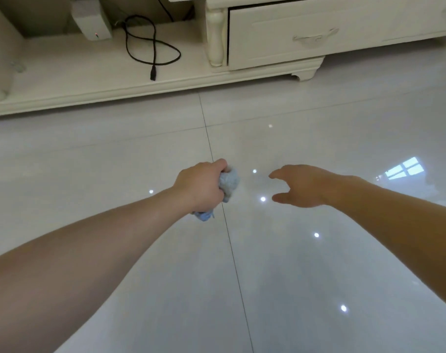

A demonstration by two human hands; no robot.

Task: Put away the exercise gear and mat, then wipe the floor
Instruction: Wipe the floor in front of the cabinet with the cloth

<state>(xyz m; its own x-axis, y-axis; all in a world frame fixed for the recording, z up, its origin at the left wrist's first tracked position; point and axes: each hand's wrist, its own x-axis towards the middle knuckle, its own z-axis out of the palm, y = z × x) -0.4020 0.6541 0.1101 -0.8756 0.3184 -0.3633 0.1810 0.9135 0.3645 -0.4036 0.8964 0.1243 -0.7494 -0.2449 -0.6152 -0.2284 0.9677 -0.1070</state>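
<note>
My left hand [200,186] grips a crumpled light blue cloth [228,184], bunched in the fist, with a tail of it showing below the wrist. It is held over the glossy white tiled floor [280,263], near a tile seam. My right hand [302,186] hovers to the right of the cloth, fingers straight and spread, thumb apart, holding nothing. No exercise gear or mat is in view.
A cream TV cabinet [115,80] runs along the far edge, with a closed drawer [316,34] at the right. A looped black cable [153,47] and a small white box [92,21] lie on its low shelf.
</note>
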